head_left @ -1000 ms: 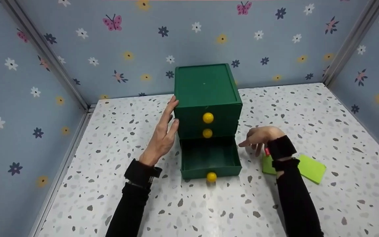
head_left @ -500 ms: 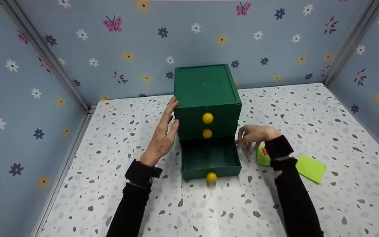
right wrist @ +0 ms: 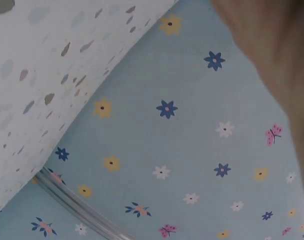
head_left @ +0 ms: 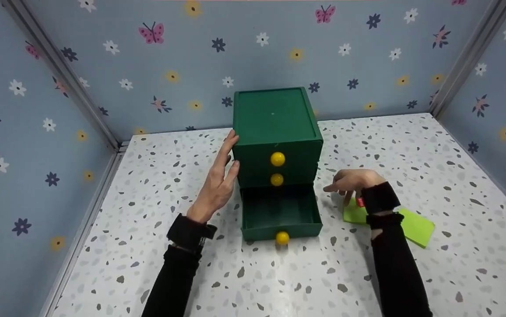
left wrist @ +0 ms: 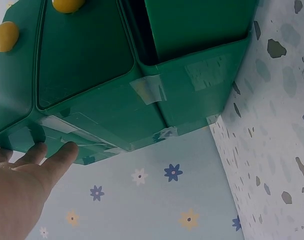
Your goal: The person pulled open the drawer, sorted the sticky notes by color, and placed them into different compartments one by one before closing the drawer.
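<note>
A green cabinet [head_left: 275, 116] with yellow ball knobs stands before me in the head view. Its bottom drawer [head_left: 282, 230] is pulled out and shows a bare dark inside; the two drawers above are closed. My left hand [head_left: 212, 189] lies along the cabinet's left side, its fingers extended and touching it; the left wrist view shows those fingertips against the side wall. Right of the drawer, my right hand [head_left: 353, 180] hovers with loosely bent fingers, apart from the cabinet, nothing visible in it. Under that wrist lies a flat lime-green item [head_left: 416, 227], partly hidden; whether one piece or two, I cannot tell.
The speckled white tabletop [head_left: 279, 281] meets flowered blue walls [head_left: 253, 61] at the back and both sides. Grey metal strips run along the wall corners. Clear tape [left wrist: 148, 90] sticks to the cabinet's side in the left wrist view.
My right hand came left to the drawer's right side half a second ago, then drew back right, off the cabinet. The left hand and the drawers stay as they were.
</note>
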Available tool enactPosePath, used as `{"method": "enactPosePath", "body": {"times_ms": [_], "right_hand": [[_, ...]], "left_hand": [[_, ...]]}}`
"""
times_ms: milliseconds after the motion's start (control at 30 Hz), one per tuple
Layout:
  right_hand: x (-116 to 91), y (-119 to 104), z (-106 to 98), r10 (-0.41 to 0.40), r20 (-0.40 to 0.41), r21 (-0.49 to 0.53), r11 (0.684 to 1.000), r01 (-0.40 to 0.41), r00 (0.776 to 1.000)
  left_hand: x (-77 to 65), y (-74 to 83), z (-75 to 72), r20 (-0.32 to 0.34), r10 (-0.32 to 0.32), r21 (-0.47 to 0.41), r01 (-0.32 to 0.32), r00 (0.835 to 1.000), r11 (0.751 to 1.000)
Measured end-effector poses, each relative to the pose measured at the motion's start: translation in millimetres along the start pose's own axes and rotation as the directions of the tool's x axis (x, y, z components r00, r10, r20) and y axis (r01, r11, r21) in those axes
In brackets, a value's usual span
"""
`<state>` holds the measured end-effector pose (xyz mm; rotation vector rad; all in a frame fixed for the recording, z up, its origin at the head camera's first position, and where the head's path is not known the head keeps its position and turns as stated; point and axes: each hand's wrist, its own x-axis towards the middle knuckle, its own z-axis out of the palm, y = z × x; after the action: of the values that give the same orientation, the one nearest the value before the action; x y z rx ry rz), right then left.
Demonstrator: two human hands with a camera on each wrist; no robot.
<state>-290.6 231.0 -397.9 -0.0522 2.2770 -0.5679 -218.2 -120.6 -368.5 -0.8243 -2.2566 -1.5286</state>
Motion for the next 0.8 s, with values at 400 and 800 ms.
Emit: {"method": "enactPosePath", "body": {"times_ms": [400, 800], "right_hand": [[14.9, -11.6, 7.1, -0.132, -0.004, -0.059, 0.99, 0.132, 0.991], [20.2, -1.7, 3.2, -0.249, -0.265, -0.138, 0.966, 0.219, 0.932]], "left_hand": [[0.5, -36.8, 4.4, -0.021, 0.008, 0.022, -0.007, 1.0, 1.0], [0.3, -2.1, 0.6, -0.005, -0.006, 0.002, 0.006, 1.0, 1.0]]}}
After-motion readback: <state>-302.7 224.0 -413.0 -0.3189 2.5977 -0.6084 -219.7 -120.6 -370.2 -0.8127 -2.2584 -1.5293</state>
